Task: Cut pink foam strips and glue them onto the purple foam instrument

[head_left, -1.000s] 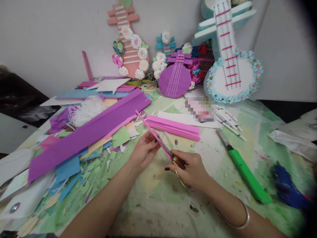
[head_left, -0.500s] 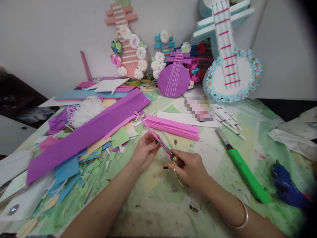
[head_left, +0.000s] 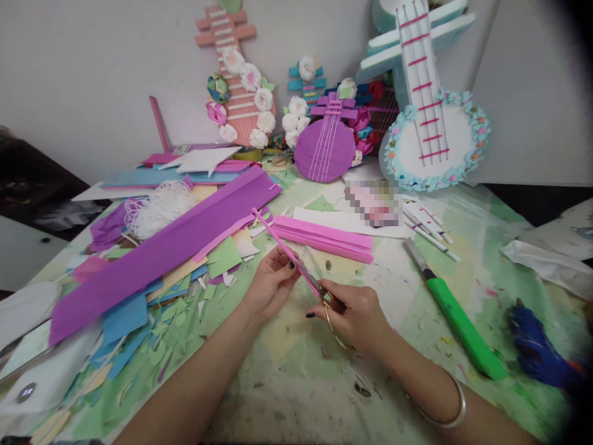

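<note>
My left hand [head_left: 277, 278] pinches a narrow pink paper strip [head_left: 274, 236], which slants from upper left down toward the scissors. Gold-handled scissors [head_left: 330, 307] are gripped in my right hand [head_left: 359, 312], their blades lying along the strip's lower part. How far the blades are apart is hard to make out. Just beyond both hands, a folded length of pink crepe paper [head_left: 324, 240] rests on the table over a white sheet [head_left: 303, 216].
A long purple paper piece [head_left: 162, 250] lies at left over coloured scraps [head_left: 180, 309] and by white string [head_left: 162, 207]. At right are a green-handled knife [head_left: 463, 324], blue glue gun [head_left: 540, 343] and white sticks [head_left: 430, 232]. Decorated lute models [head_left: 324, 148] stand at the back.
Very little differs. The scissors' handle and my right hand have shifted very slightly, while my left hand and the pink strip stay in place.
</note>
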Motion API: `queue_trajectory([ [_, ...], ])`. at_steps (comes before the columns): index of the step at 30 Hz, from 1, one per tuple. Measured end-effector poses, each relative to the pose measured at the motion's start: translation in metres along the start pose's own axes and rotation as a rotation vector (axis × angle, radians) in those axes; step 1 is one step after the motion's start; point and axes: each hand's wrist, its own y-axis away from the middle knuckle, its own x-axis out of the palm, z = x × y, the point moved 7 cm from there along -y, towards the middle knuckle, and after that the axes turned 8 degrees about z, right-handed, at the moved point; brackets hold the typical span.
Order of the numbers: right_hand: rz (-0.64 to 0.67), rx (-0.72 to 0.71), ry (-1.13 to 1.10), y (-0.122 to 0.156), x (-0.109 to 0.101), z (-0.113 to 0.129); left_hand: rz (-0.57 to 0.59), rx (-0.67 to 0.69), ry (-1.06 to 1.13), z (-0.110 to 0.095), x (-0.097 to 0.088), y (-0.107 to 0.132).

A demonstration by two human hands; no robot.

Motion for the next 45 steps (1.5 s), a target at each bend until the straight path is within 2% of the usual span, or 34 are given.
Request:
queue_trajectory([
  [11,0.006,0.059,-0.049,0.0006,0.0005,-0.001,0.004,-0.005,-0.01,0.0022,0.002,0.0007],
  [21,0.011,0.044,-0.056,0.0,0.001,-0.0003,0.013,0.007,-0.034,0.0032,0.008,0.0029],
  [34,-0.016,0.044,-0.056,0.0004,0.0008,-0.0018,0.006,-0.008,0.018,0.0085,0.0027,0.0018],
  [45,-0.016,0.087,-0.053,0.0012,0.0011,-0.0042,0.033,-0.019,-0.039,0.0096,0.0091,0.0023],
])
